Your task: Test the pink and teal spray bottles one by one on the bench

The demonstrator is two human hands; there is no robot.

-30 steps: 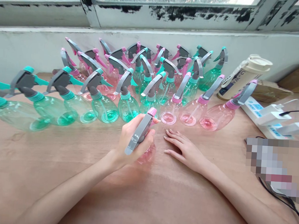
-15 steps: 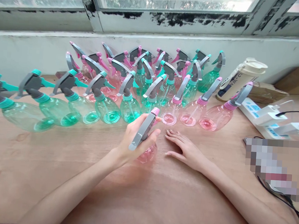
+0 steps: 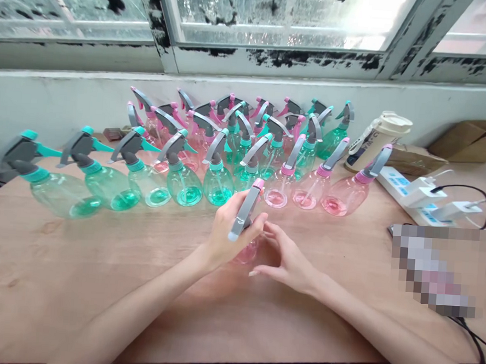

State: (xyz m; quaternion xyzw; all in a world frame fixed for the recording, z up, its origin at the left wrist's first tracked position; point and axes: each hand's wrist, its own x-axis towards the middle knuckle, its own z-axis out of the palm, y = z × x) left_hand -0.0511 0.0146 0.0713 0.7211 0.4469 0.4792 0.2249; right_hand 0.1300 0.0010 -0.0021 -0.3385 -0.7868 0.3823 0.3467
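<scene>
Legible markings, worktop

Tumbler [image 3: 378, 142], cream, lidded: dark capital lettering set along the body, partly legible; "W" and "A" can be made out, the remainder too small to confirm. Carrying strap [image 3: 354, 147] of same: small dark lettering, unreadable at this size. Power strip [image 3: 407, 206], white: blue printed labels [image 3: 398, 180], wording too blurred to read.

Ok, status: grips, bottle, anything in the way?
Left grip holds pink spray bottle. Right grip open beside it, contact unclear. Bottle rows stand just beyond.
</scene>
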